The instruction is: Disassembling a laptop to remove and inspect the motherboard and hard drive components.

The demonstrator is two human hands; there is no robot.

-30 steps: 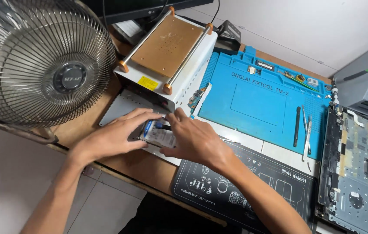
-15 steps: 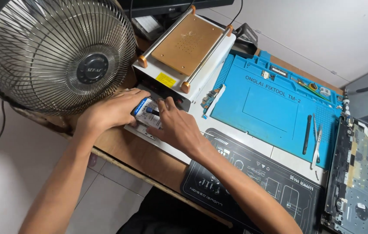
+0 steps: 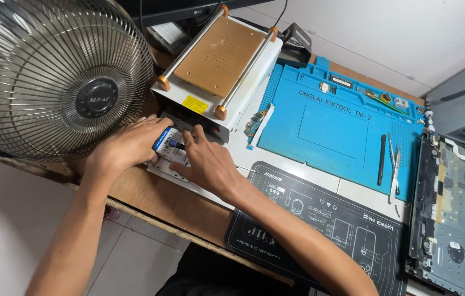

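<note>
Hands: I am keeping both on a small flat part [image 3: 171, 147] lying at the desk's [image 3: 150, 200] left front edge, against the heater's [image 3: 219, 66] front. My left hand [image 3: 125, 148] is pinching its left end; my right hand [image 3: 205, 164] is pressing fingertips on top. Since a second ago the hands have stayed clamped there; only my view has been shifting. Fan [image 3: 52, 77] is standing left; blue mat [image 3: 342, 126] lying right.

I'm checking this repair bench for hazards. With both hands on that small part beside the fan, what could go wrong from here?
1. The left hand works close to the fan grille; it might knock it.
2. The small blue-and-white part is pinched by both hands; the right hand pressing hard might bend it.
3. The opened laptop lies exposed at the desk's right end.
</note>
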